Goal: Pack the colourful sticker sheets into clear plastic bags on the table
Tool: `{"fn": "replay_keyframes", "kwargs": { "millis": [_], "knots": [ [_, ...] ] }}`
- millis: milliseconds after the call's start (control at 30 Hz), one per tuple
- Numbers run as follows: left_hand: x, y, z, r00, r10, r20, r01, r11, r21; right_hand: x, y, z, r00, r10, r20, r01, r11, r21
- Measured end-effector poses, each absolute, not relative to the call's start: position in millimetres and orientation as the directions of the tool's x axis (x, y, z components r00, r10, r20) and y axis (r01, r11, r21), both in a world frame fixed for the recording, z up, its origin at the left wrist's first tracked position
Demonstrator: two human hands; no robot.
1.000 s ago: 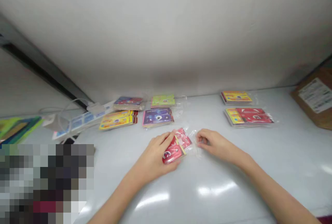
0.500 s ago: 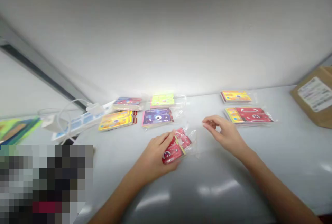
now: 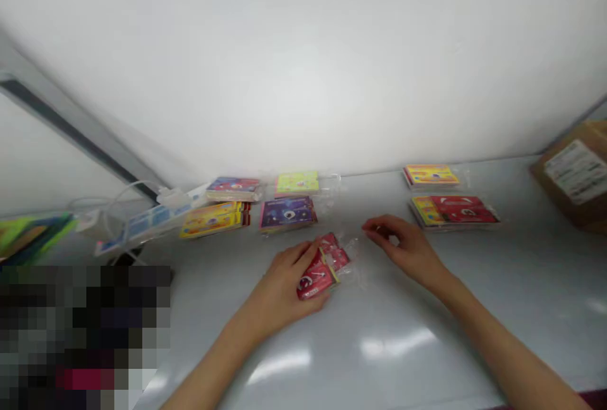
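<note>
- The left hand (image 3: 291,280) has its grip closed around the near end of a red packet (image 3: 317,280), thumb on the near side and fingers over the top.
- The packet is on the counter (image 3: 341,366), in front of the person and between the two hands; clear plastic (image 3: 356,271) sticks out from its right side.
- The right hand (image 3: 403,242) hovers to the right of that plastic, apart from it, fingers bent and thumb towards them; whether its fingertips meet, I cannot tell.
- Just beyond the packet lies a purple pack (image 3: 288,214), with a lime-green pack (image 3: 297,183) behind it.
- To their left, a yellow pack (image 3: 211,220) lies in front of a dark blue and red pack (image 3: 233,187).
- Beyond the right hand, a red-and-yellow pack (image 3: 467,211) lies in front of a yellow-orange pack (image 3: 431,176).
- A cardboard box (image 3: 559,201) stands at the far right.
- A white power strip (image 3: 147,223) lies at the left, beside the yellow pack.
</note>
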State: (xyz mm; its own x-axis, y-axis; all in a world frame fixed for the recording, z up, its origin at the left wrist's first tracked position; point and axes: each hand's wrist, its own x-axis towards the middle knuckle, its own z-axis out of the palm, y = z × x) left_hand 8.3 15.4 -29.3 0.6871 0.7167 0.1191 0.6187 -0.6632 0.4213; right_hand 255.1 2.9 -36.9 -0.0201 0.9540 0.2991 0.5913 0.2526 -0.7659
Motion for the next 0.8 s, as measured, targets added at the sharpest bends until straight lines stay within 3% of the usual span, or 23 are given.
{"fn": "replay_keyframes", "kwargs": {
  "millis": [800],
  "knots": [
    [10.4, 14.2, -26.4, 0.683, 0.717, 0.136, 0.609, -0.663, 0.435, 253.7, 3.0, -37.7, -0.051, 0.949, 0.311, 0.601, 0.278, -0.750]
  ]
}}
